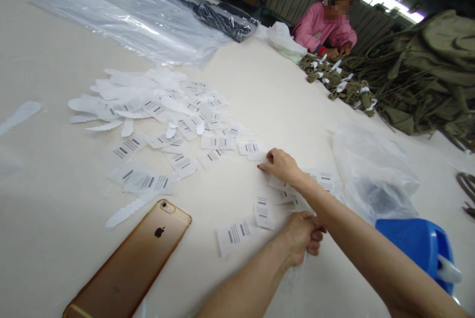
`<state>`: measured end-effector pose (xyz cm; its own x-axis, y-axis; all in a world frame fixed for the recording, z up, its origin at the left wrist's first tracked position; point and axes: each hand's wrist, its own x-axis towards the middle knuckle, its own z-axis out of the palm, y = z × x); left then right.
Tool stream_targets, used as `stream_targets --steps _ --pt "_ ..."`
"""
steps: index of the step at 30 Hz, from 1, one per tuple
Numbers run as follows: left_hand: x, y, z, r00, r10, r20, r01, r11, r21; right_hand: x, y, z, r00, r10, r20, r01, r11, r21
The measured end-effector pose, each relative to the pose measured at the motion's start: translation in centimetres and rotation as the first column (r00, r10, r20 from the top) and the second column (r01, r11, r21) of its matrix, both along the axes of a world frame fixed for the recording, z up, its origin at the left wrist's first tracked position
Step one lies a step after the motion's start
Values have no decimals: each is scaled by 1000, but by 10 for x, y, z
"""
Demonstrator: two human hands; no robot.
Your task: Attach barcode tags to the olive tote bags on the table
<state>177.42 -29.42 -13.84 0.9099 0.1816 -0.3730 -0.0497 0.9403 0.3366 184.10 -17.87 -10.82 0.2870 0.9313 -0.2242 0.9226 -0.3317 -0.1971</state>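
My right hand (281,165) reaches across above my left. Its fingers are pinched at the lower edge of a small white printed label (251,148) and touch its corner. My left hand (305,239) is closed, with a thin strip of clear plastic (297,276) hanging below the fist; whatever else lies inside the fingers is hidden. Under and beside my right forearm are several more printed labels (285,194), partly covered. Two loose labels, one a wider label (234,236), lie left of my left hand. A spread of labels (181,162) covers the table's middle.
White serrated strips (129,85) are heaped at left. A gold phone (129,263) lies near the front edge. Clear plastic bags (141,16) lie at the back. A blue container (411,249) stands at right, near olive bags (426,75). A person in pink (319,26) works beyond.
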Motion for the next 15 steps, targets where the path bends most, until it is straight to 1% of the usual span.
stream_targets --steps 2,4,6,8,10,15 --pt "1 -1 -1 1000 12 -13 -12 1000 -4 7 7 -12 997 -56 -57 56 998 -9" --pt "2 -1 -1 1000 12 -17 -12 1000 -8 13 9 -18 982 -87 -167 92 996 20" --pt "2 -1 0 1000 11 -17 -11 1000 -7 17 7 -21 955 -103 -278 120 992 45" --pt "2 -1 1 1000 16 -24 -16 1000 -5 16 5 -21 931 -116 -347 141 989 49" --pt "2 -1 3 1000 19 -25 -19 1000 -1 14 5 -20 931 -122 -345 141 989 31" --pt "2 -1 3 999 22 -28 -22 1000 13 6 10 -16 969 -69 -238 67 998 -13"
